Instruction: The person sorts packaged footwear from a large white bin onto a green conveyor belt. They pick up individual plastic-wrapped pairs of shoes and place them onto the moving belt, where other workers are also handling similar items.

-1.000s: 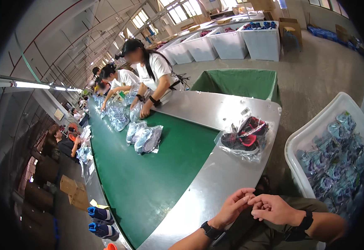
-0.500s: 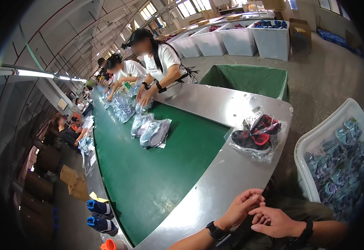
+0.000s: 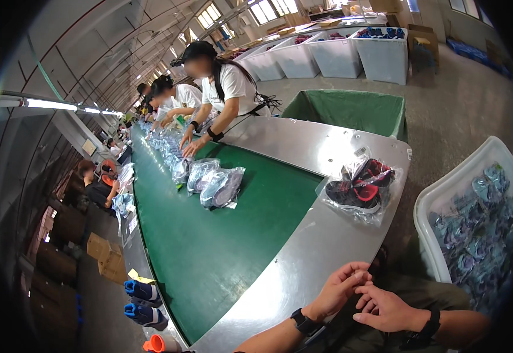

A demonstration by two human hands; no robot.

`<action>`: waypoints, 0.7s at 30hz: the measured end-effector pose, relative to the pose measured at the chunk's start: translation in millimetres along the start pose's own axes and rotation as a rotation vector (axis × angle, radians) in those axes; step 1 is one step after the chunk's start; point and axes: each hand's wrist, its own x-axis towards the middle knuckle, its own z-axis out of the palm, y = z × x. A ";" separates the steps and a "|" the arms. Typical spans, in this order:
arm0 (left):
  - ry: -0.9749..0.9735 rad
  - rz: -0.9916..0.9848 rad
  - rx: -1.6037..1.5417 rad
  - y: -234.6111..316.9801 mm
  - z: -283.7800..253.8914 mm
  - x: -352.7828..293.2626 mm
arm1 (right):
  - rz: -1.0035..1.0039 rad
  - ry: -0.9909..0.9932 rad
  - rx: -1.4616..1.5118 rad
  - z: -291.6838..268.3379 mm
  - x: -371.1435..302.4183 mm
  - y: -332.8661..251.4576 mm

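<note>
My left hand and my right hand meet at the fingertips over my lap, beside the metal rim of the conveyor table. Both are loosely curled with fingers partly apart, and nothing shows in either. A clear bag of black-and-red shoes lies on the metal corner ahead of them. Farther off, bagged pale grey-blue shoes rest on the green belt. A co-worker's hands are at more bagged shoes along the belt.
A white bin of bagged shoes stands close at my right. Beyond the table are a green-lined bin and several white bins. Blue shoes and an orange cup sit at the left edge. Other people line the belt.
The co-worker's hands have moved left and nearer along the belt. The bagged grey-blue shoes sit slightly farther right in the picture. My hands have barely shifted.
</note>
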 end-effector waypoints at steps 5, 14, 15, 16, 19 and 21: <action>0.019 -0.013 0.006 0.4 0.2 -0.6 | 0.016 -0.022 -0.020 0.5 0.4 1.5; 0.007 -0.037 -0.003 3.0 0.1 -2.5 | -0.015 -0.026 -0.067 2.0 -0.3 3.4; 0.011 -0.038 0.001 3.0 0.2 -2.7 | -0.023 -0.026 -0.077 1.8 -0.4 2.9; 0.015 -0.039 0.005 3.3 0.1 -2.5 | -0.024 -0.026 -0.075 1.6 -0.7 2.3; 0.010 -0.037 0.003 3.3 0.3 -2.5 | -0.024 -0.031 -0.079 1.3 -0.9 0.9; 0.009 -0.033 -0.001 3.1 0.6 -2.7 | -0.026 -0.037 -0.084 1.4 -0.7 0.4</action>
